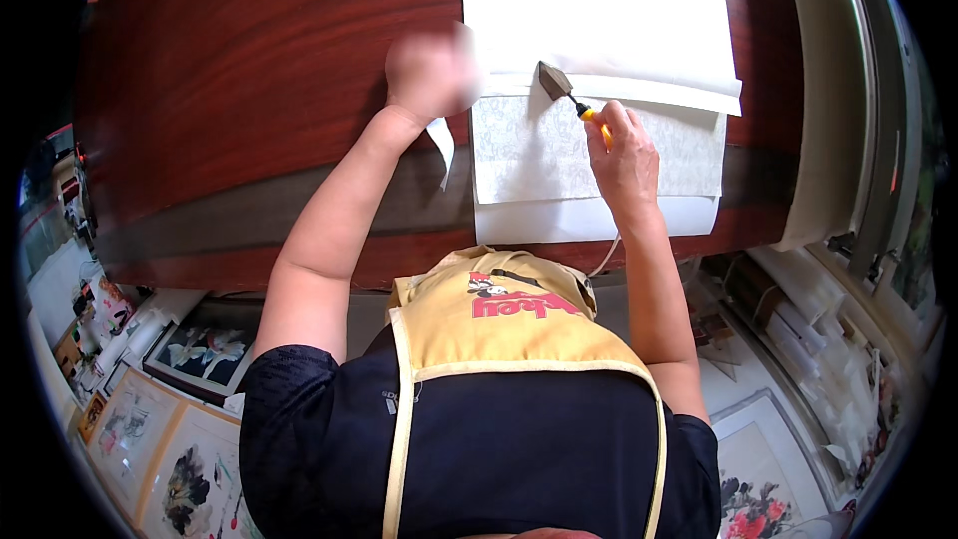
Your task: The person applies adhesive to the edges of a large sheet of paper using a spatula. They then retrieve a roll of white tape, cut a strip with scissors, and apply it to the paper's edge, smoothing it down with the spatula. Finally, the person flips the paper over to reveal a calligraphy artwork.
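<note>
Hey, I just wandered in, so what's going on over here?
A person in a yellow apron is working with papers at a dark red table. Their right hand grips a trowel-shaped tool by its yellow handle, the head over the white papers. The left hand is blurred by the papers' left edge; whether it holds anything is unclear. A narrow white strip shows just below it.

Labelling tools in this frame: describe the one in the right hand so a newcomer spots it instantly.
On the dark red table, find the white paper right of the picture's centre. Over it, the right hand grips a small trowel-shaped tool by its yellow-and-black handle. Its dark, pointed blade stands out against the pale paper around it.
</note>
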The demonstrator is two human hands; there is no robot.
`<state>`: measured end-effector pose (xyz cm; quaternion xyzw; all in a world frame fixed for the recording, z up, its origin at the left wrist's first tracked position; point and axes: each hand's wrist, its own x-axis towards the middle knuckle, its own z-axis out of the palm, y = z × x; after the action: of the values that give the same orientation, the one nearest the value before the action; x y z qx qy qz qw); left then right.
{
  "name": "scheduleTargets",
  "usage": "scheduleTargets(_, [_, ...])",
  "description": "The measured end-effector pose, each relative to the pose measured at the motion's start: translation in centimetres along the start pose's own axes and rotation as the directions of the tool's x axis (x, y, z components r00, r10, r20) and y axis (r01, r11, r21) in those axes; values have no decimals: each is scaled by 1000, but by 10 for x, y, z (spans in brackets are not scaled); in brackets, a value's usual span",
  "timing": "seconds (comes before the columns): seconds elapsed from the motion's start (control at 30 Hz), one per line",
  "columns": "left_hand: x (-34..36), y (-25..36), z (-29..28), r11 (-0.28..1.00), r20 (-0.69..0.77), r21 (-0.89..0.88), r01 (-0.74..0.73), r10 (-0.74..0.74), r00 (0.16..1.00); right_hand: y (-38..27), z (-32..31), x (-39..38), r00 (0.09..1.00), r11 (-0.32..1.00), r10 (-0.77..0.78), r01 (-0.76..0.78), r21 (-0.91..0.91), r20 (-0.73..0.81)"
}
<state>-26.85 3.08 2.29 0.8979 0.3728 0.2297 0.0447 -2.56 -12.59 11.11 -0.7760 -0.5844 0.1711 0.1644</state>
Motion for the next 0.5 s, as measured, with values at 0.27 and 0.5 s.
scheduleTargets(0.27, [-2,-5,6,994,40,-103,47,-43,998,-26,10,5,998,988,-60,55,148,31])
scheduleTargets(0.5, [3,-11,-22,997,22,65,-37,36,999,-54,24,8,990,988,-117,108,114,74])
